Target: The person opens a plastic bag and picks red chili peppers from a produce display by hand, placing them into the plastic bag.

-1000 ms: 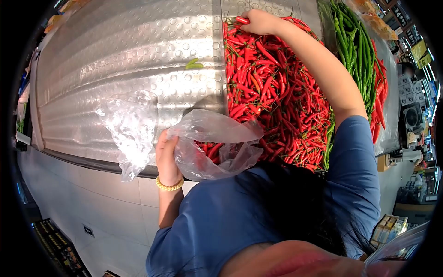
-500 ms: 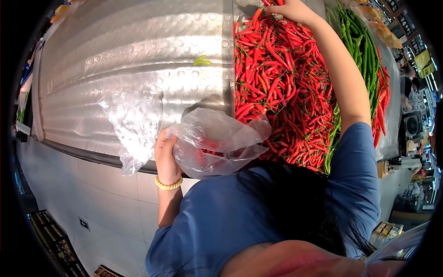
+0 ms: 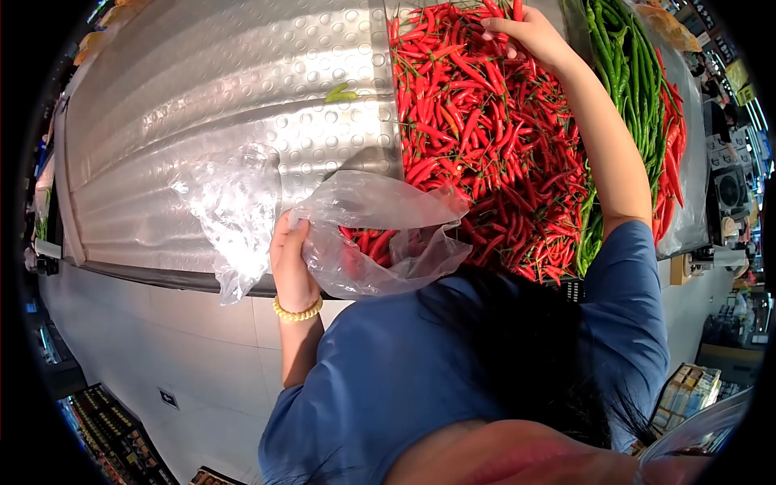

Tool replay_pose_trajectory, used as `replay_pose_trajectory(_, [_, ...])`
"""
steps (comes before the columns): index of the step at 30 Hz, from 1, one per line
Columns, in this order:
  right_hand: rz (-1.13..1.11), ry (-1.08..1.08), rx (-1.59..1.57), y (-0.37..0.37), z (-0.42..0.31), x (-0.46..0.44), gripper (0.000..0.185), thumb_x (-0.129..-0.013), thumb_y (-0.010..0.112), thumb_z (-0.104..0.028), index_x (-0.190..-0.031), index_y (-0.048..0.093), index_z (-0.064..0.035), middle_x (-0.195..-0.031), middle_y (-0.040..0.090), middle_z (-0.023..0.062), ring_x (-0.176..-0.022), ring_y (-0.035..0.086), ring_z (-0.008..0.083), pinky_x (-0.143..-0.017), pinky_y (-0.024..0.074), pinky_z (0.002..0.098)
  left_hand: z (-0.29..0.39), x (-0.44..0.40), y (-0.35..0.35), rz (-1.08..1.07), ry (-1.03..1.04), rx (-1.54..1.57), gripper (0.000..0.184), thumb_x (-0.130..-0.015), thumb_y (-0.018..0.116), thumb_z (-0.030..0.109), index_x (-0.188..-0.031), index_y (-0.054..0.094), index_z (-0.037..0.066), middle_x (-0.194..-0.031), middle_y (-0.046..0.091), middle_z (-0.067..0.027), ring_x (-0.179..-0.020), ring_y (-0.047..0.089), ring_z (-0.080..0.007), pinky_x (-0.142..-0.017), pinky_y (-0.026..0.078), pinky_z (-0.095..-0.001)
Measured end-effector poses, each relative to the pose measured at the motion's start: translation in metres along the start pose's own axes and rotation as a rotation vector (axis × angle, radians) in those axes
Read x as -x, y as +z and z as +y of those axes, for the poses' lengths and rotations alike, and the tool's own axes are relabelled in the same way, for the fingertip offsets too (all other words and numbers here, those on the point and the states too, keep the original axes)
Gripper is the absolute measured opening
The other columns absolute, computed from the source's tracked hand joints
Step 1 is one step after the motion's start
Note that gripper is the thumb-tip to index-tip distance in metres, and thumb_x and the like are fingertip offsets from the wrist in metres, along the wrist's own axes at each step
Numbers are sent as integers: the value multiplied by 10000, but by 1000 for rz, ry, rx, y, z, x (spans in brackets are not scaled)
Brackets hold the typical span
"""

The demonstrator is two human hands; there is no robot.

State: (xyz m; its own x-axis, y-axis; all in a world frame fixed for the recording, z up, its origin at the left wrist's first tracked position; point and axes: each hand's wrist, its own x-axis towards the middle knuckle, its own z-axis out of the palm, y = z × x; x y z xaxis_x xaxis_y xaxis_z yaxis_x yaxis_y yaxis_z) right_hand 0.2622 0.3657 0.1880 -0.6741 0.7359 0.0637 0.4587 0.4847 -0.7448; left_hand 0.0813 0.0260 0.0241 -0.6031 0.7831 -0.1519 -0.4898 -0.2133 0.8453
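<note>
My left hand (image 3: 291,263) pinches the rim of a clear plastic bag (image 3: 347,202) at its left side. The bag's mouth gapes toward the right, and several red chili peppers (image 3: 373,244) show inside it. At the far end of a large heap of red chilies (image 3: 461,105), my right hand (image 3: 529,36) is closed, with a red chili (image 3: 517,10) sticking up from its fingers. Its fingertips are partly hidden, so how many chilies it grips cannot be made out. Another clear plastic bag (image 3: 234,210), crumpled, lies left of my left hand.
A dimpled metal counter (image 3: 162,105) stretches to the left, with two small green peppers (image 3: 341,94) on it. Long green peppers (image 3: 626,73) and larger red peppers (image 3: 672,153) lie right of the heap. Tiled floor (image 3: 218,347) runs below the counter's edge.
My right hand has come slightly nearer, over the heap's far end, still with red chili in it. The held bag's mouth is wider, showing more of the chilies inside.
</note>
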Motion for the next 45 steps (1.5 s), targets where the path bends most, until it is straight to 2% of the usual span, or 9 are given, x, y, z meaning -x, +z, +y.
replay_pose_trajectory(3, [-21,-65,91,6,26,-12,141,-819,608,-183,-854,593,-48,-635,570,-1,-476,493,81,-411,394,224,-1,1,-1,14,5,-5,237,-877,474,76,-1085,547,-9,-985,615,-64,-876,559,-122,-782,423,-243])
replay_pose_trajectory(7, [154,-601,115,31,43,-26,132,-807,598,-155,-886,595,-49,-642,569,32,-521,508,133,-500,419,264,-2,1,-1,29,-4,-45,234,-875,478,71,-1083,552,-8,-989,614,-60,-883,557,-120,-787,424,-244])
replay_pose_trajectory(15, [-383,-511,433,55,25,-7,334,-748,595,-64,-1077,568,-9,-939,621,194,-853,591,344,-786,462,383,0,4,1,19,19,-6,231,-877,486,78,-1084,552,-1,-981,610,-46,-869,552,-111,-774,420,-235])
replay_pose_trajectory(21, [-161,-389,476,82,37,-8,231,-751,645,-198,-908,629,-29,-775,630,170,-764,614,304,-705,472,377,-1,6,0,11,18,-5,228,-879,484,80,-1081,549,-2,-968,607,-43,-852,549,-101,-749,420,-231])
replay_pose_trajectory(24, [-96,62,263,79,38,-13,302,-780,654,-282,-922,638,-16,-681,627,108,-646,614,207,-660,477,338,2,8,0,-1,23,-13,224,-878,485,78,-1078,549,-2,-964,608,-44,-846,549,-100,-743,419,-230])
replay_pose_trajectory(32, [-28,-55,600,94,31,-21,363,-766,625,-356,-934,634,-34,-766,645,152,-757,637,288,-722,487,380,1,7,2,27,29,-9,221,-878,480,72,-1073,549,-6,-960,614,-52,-845,559,-108,-754,428,-235])
replay_pose_trajectory(36, [174,-162,326,83,37,-23,343,-750,633,-338,-925,630,-43,-749,641,137,-721,629,234,-702,490,352,6,9,0,15,23,-11,223,-878,476,64,-1076,547,-6,-964,615,-57,-845,563,-113,-759,429,-238])
replay_pose_trajectory(39, [212,-56,-364,71,18,-6,96,-835,583,-141,-811,584,-48,-582,535,7,-450,462,96,-418,386,229,4,9,-6,6,37,-11,225,-877,472,60,-1080,545,-7,-966,614,-56,-843,563,-113,-757,430,-237])
replay_pose_trajectory(45, [-227,46,-1203,68,51,3,233,-855,576,-232,-919,594,-8,-772,644,106,-615,578,159,-557,467,286,1,7,-1,17,31,-24,235,-883,464,68,-1092,540,-9,-969,614,-51,-836,560,-104,-741,431,-230])
